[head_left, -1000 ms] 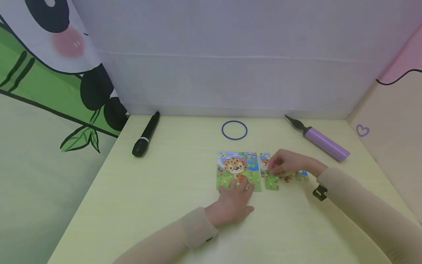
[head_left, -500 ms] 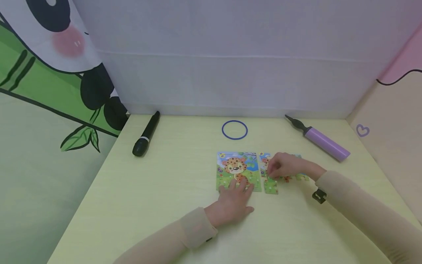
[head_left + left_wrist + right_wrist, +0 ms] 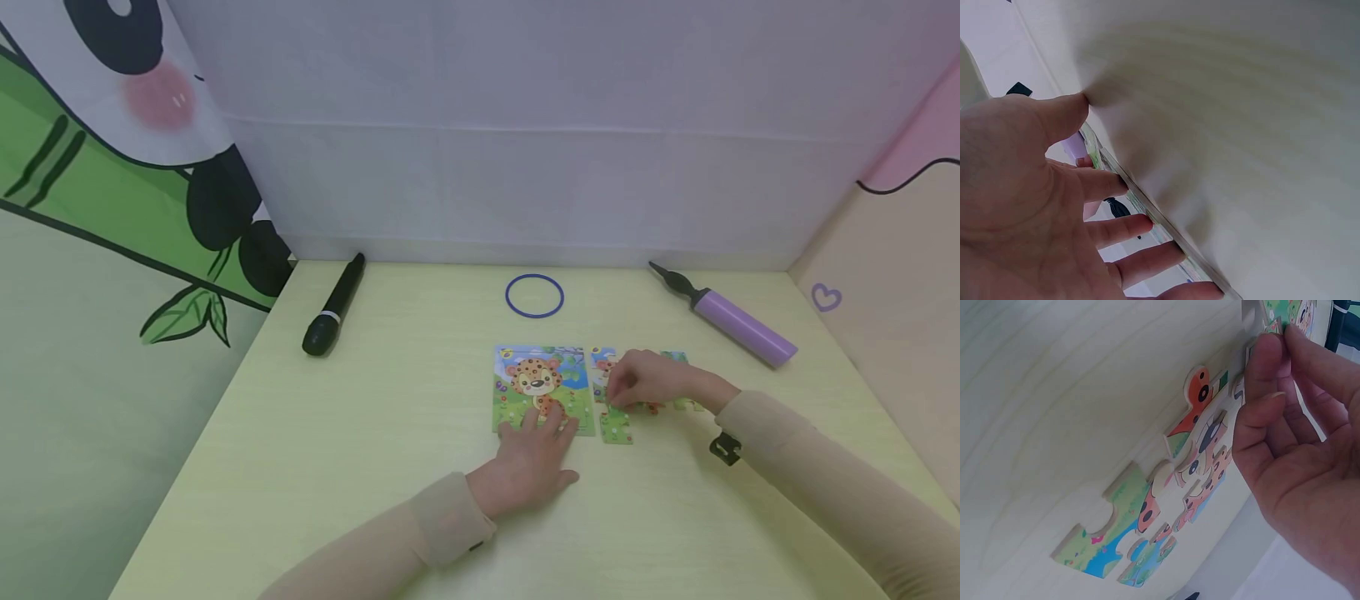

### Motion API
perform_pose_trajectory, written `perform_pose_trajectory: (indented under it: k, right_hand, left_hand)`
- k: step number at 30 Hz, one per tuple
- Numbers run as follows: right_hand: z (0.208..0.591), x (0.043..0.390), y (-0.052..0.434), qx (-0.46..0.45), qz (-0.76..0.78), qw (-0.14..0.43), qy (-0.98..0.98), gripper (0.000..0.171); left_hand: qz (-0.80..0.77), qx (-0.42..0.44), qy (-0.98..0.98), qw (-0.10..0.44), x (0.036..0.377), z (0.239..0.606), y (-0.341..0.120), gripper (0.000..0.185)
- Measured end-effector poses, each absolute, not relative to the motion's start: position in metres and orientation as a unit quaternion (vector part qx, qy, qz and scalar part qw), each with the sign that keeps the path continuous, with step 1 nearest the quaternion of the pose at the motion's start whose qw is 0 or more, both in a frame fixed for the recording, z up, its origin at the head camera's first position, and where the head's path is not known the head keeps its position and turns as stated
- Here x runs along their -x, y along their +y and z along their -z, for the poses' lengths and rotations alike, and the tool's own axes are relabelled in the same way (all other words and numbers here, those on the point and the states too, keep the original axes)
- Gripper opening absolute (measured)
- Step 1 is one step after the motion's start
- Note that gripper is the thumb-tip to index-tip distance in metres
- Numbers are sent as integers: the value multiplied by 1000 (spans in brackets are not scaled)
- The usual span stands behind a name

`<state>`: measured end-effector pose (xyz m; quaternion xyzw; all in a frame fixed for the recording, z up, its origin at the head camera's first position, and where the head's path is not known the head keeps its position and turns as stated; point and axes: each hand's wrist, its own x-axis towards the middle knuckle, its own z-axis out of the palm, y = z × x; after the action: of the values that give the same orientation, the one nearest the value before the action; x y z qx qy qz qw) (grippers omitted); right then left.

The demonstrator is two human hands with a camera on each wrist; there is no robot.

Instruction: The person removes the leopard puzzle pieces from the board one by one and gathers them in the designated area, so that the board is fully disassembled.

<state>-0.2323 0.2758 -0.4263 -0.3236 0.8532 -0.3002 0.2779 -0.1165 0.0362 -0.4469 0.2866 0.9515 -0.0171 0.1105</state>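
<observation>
L hand (image 3: pixel 528 471) lay flat w/ fingers straight, tips pressing the near edge of the leopard picture card (image 3: pixel 542 385) on the table (image 3: pixel 375 467); the wrist view showed the same, fingers spread along the card's edge. R hand (image 3: pixel 651 379) had thumb + forefinger pinched on a jigsaw piece (image 3: pixel 1270 326), just right of the card, over the half-built puzzle (image 3: pixel 630 408). Loose green piece (image 3: pixel 617 426) sat at the puzzle's near-left corner, touching or nearly so; can't tell which. To do this well, I'd judge: keep the card pinned so it stays readable as ref, hold the piece low and flat, line tabs up w/ the blanks before pressing, don't nudge joined pieces apart. Mic (image 3: pixel 333 305), blue ring (image 3: pixel 534 296), purple pump (image 3: pixel 731 320) sat well apart at the back.
</observation>
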Motion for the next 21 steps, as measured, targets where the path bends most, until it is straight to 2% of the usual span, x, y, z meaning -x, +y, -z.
perform_pose_trajectory:
  k: [21]
  right_hand:
    - [423,237,266,310,282,261,870,5]
  left_hand:
    - [49,-298,944,130,110,448,39,66]
